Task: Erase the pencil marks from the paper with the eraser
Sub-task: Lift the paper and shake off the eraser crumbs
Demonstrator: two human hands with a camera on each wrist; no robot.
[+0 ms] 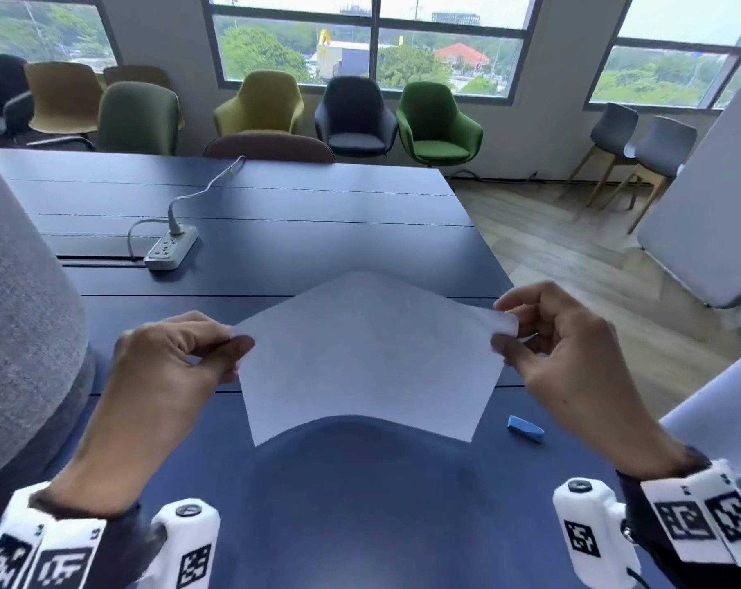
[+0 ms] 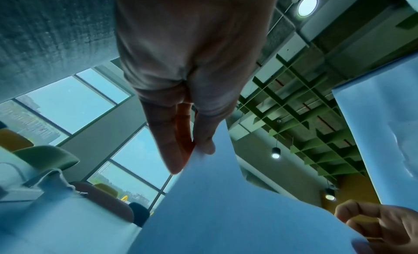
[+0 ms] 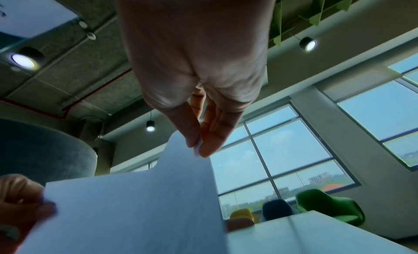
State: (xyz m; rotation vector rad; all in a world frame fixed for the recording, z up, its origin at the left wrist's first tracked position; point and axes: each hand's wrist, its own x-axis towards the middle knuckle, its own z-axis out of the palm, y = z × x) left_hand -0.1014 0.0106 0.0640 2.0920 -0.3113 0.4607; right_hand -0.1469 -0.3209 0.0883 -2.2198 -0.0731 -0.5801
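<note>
Paper [image 1: 366, 354]: white sheet, held up off the tabletop [image 1: 275, 248] between my two hands, corner pointing away from me, sagging a little in the middle. I can make out only faint grey traces on it in the head view; too weak to read.
Left hand [image 1: 177, 359]: grips the paper's left corner; thumb on top, fingers [image 2: 167, 141] curled underneath, clamped on the sheet. The left wrist view shows the sheet's edge pinched between thumb and forefinger.
Right hand [image 1: 564, 346]: grips the paper's right corner; thumb and forefinger pressed together on it, the corner poking out past the fingertips, the other fingers loosely bent behind. The right wrist view shows the same pinch [image 3: 199, 143].
Eraser [image 1: 526, 428]: small blue wedge lying on the tabletop, just right of the paper's near right corner and below my right hand, touching neither.
Tabletop: dark blue, in long panels; the paper's shadow falls on it under the sheet's near edge.
Power strip [image 1: 171, 247]: white, with a cable plugged in, lying on the tabletop beyond the paper and to its left, well apart from it.
Chairs [image 1: 438, 121]: a row in yellow, dark grey and green along the windows, far beyond the paper.
Grey shape [image 1: 20, 333]: rounded, fabric-covered, left of the paper at the picture's edge.
</note>
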